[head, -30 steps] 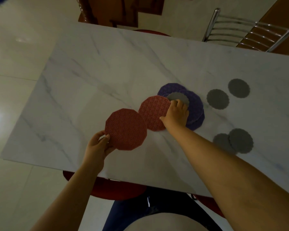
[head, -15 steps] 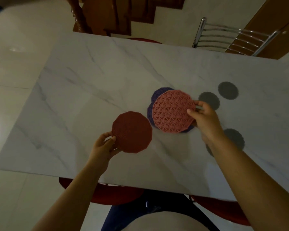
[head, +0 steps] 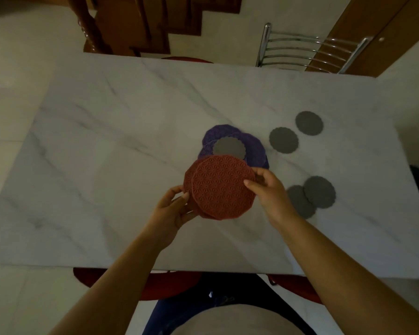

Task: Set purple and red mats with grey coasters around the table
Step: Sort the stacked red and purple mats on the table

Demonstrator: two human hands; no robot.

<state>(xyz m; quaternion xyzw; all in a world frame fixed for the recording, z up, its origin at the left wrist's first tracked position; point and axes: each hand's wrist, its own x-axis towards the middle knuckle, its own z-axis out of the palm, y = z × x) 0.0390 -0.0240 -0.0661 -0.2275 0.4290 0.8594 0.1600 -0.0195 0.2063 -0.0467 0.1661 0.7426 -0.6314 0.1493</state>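
Well, the two red mats [head: 221,189] are stacked one on the other. The top one is shifted a little to the right, so the lower one's rim shows at the left. They seem lifted just off the table [head: 107,141], near its middle and toward the near edge. The left hand [head: 173,209] grips the left rim, thumb on top and fingers curled beneath. The right hand [head: 270,192] pinches the right rim between thumb and fingertips. The mats are many-sided and close to round, so I would give them no long axis. They lie roughly flat, patterned face up.

Just beyond them the purple mats [head: 254,148] lie in a loose, overlapping pile with a grey coaster [head: 229,148] resting on top. A second grey coaster [head: 283,140] and a third grey coaster [head: 309,123] lie apart from each other toward the far right. A fourth grey coaster [head: 319,192] overlaps a fifth grey coaster [head: 298,204] near the right hand.

As I judge it, the job is barely begun. No mat lies at a place yet, and everything is bunched in the middle and right of the table. What is left is nearly all of it: spreading the reds and purples around the edge and giving each a coaster. A metal-backed chair [head: 307,52] stands at the far side, and a red seat [head: 169,284] shows under the near edge.
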